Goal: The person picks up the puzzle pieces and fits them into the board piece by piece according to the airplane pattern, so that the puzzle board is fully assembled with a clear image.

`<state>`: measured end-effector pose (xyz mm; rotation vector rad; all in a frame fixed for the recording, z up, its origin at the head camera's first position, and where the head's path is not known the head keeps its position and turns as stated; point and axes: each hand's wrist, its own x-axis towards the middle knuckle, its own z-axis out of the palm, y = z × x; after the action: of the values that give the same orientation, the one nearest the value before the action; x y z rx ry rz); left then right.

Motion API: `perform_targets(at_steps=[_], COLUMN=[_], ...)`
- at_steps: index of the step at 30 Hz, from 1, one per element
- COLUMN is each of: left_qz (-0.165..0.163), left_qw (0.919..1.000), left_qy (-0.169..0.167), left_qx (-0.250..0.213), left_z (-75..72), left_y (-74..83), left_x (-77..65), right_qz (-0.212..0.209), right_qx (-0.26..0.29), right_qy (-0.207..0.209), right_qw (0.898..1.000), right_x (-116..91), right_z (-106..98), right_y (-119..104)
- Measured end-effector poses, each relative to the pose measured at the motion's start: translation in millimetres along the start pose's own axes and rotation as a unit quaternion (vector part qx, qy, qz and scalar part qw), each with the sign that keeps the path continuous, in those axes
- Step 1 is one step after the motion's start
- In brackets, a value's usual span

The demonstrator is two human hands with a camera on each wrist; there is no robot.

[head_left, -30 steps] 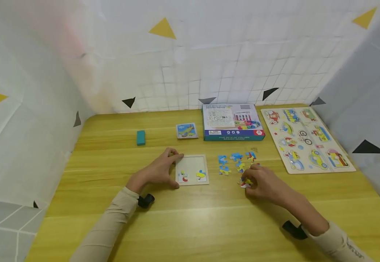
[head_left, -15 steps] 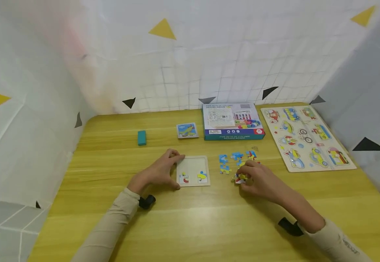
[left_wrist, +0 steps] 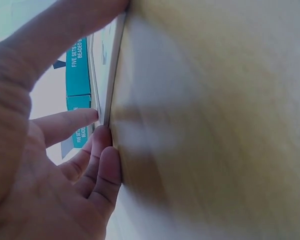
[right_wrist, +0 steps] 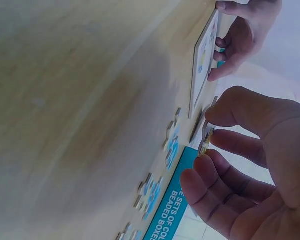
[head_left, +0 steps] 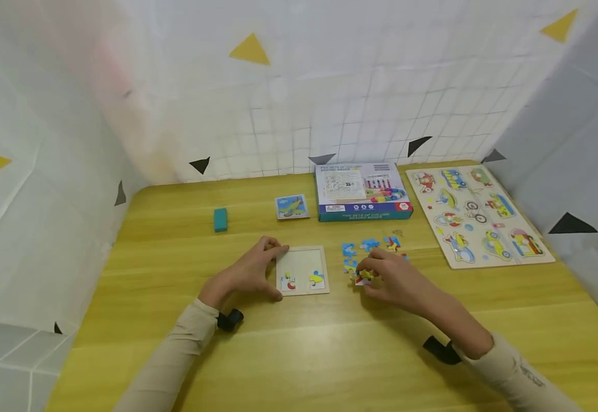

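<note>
My left hand (head_left: pixel 247 272) spans the left side of a small square puzzle tray (head_left: pixel 326 269), thumb at its near corner and fingers at its far corner. Two puzzle pieces lie in the tray, a red-and-white one (head_left: pixel 288 282) at the near left and a yellow-and-blue one (head_left: pixel 317 279) at the near right. Right of the tray, my right hand (head_left: pixel 402 280) pinches a jigsaw piece (right_wrist: pixel 206 139) between thumb and fingers, raised over the table. Loose blue jigsaw pieces (head_left: pixel 369 245) lie just beyond that hand, which partly covers the group.
Behind the tray lies a small airplane picture card (head_left: pixel 292 206), with a teal block (head_left: pixel 220 220) to its left. A beaded-boxes carton (head_left: pixel 364 216) stands at the back. A wooden vehicle peg board (head_left: pixel 450 229) lies at the right.
My right hand has moved left toward the tray, carrying the pinched jigsaw piece. My left hand stays on the tray's left side.
</note>
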<state>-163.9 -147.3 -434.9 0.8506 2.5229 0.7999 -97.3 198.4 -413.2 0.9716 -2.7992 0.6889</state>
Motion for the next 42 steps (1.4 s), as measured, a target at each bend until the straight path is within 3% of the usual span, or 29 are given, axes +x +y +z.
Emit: perform_targets(at_steps=[11,21,31,42], left_qz=[0.010,0.015,0.013,0.014], left_qw=[0.9999,0.9998,0.9999,0.9999], left_qy=[0.002,0.006,0.006,0.001], left_qx=[0.001,0.008,0.008,0.009], left_z=[0.7,2.0,1.1,1.4], left_y=[-1.2,-0.5,-1.1,-0.5], left_x=[0.1,1.4,-0.7,-0.4], right_qz=[-0.007,-0.049,-0.044,-0.064], right_qx=[0.004,0.010,0.027,0.030], right_qy=[-0.005,0.003,-0.040,-0.056], right_qw=[1.000,0.999,0.998,0.996], right_x=[15.5,31.3,45.4,57.9], right_z=[1.9,6.7,12.1,26.3], right_y=[-7.8,-18.9,-34.0,-42.3])
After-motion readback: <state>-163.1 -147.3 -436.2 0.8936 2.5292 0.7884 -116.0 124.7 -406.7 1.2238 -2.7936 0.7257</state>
